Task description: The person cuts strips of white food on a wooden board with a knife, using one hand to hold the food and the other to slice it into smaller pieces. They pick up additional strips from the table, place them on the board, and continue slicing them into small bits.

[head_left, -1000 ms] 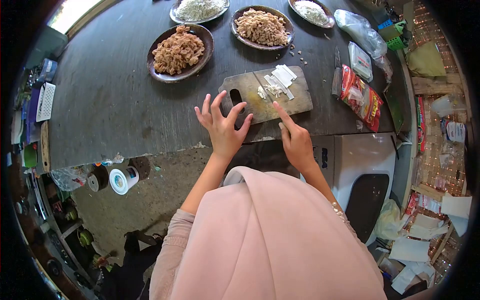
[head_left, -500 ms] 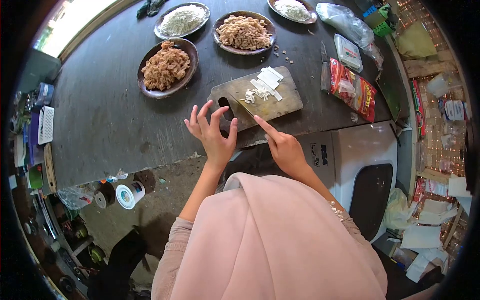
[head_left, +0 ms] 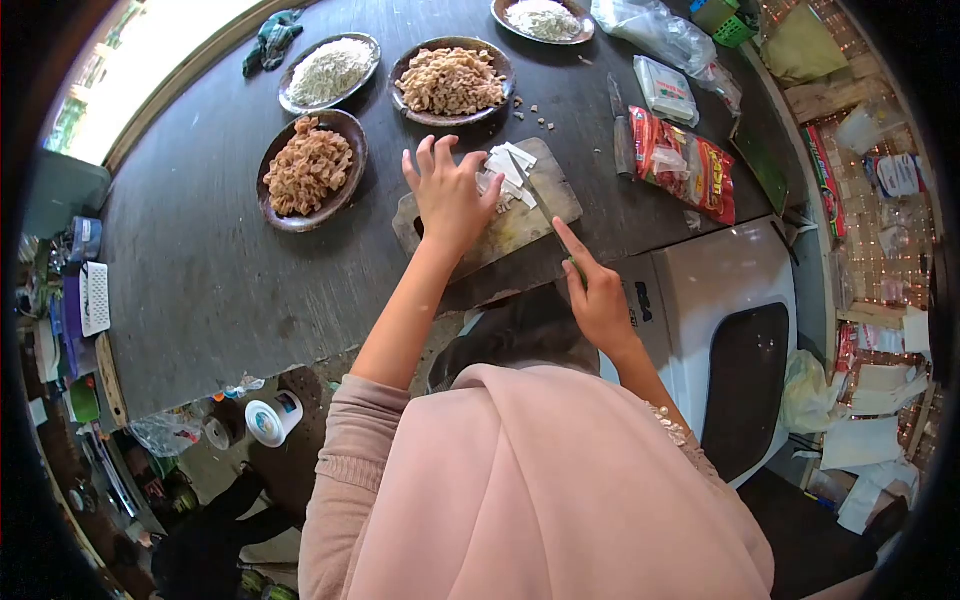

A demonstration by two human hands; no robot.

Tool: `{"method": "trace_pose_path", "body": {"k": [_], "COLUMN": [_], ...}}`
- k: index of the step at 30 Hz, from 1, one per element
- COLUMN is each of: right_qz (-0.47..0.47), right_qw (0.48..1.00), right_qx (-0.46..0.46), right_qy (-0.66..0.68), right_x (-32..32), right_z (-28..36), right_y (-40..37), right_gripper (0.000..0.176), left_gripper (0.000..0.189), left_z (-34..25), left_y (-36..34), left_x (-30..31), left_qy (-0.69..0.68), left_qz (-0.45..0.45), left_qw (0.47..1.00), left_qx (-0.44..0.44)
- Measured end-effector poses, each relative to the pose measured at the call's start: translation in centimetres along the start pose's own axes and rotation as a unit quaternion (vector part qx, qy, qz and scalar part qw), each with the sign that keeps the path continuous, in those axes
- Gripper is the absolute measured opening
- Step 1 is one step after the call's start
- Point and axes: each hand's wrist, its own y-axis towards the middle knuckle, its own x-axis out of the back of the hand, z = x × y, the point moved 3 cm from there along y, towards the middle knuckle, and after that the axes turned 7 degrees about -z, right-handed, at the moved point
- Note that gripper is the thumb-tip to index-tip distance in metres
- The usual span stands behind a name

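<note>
My left hand (head_left: 452, 195) reaches over the wooden cutting board (head_left: 492, 242) with its fingers bent and spread. Its thumb and index finger are right at the white strips (head_left: 508, 165), and it covers part of the small cut white pieces. A knife (head_left: 540, 198) with a green handle is in my right hand (head_left: 600, 292), the index finger stretched along its spine. The blade slants up and left across the strips, close to my left thumb.
Beyond the board stand plates of brown pieces (head_left: 452, 82), brown curls (head_left: 308, 170) and white powder (head_left: 330, 72), with another powder plate (head_left: 545, 18) farther back. At right lie a red packet (head_left: 682, 165), a second knife (head_left: 622, 140) and plastic bags (head_left: 655, 35).
My left hand has moved from beside the board's handle hole forward and right to the white strips. The knife in my right hand has swung from the board's left part onto the strips.
</note>
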Motion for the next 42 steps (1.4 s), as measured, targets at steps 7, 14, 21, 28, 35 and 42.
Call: {"method": "trace_pose_path", "body": {"k": [7, 14, 21, 28, 35, 42], "right_qz": [-0.006, -0.031, -0.046, 0.131, 0.128, 0.109], "right_qw": [0.999, 0.999, 0.994, 0.989, 0.99, 0.993], "right_qx": [-0.042, -0.026, 0.04, -0.005, 0.021, -0.039], "right_qy": [0.005, 0.016, 0.088, 0.07, 0.059, 0.023], "right_x": [0.9, 1.4, 0.3, -3.2, -3.2, -1.3], "right_z": [0.2, 0.5, 0.9, 1.9, 0.3, -0.2], "right_y": [-0.7, -0.7, -0.8, -0.5, 1.5, 2.5], "right_gripper": [0.061, 0.06, 0.062, 0.061, 0.06, 0.058], "left_gripper": [0.027, 0.018, 0.015, 0.015, 0.014, 0.014], "left_z": [-0.6, 0.9, 3.3, 5.1, 3.8, 1.8], "left_y": [1.5, 2.7, 2.5, -0.8, -2.1, -5.0], "left_x": [-0.3, -1.6, 3.0, 8.0, 8.7, 5.2], "left_qy": [0.035, -0.124, -0.418, -0.415, -0.391, -0.351], "left_qz": [0.051, 0.084, 0.073, -0.004, -0.009, 0.006], "left_qw": [0.998, 0.989, 0.885, 0.878, 0.884, 0.894], "left_qx": [-0.025, 0.015, 0.192, 0.237, 0.254, 0.277]}}
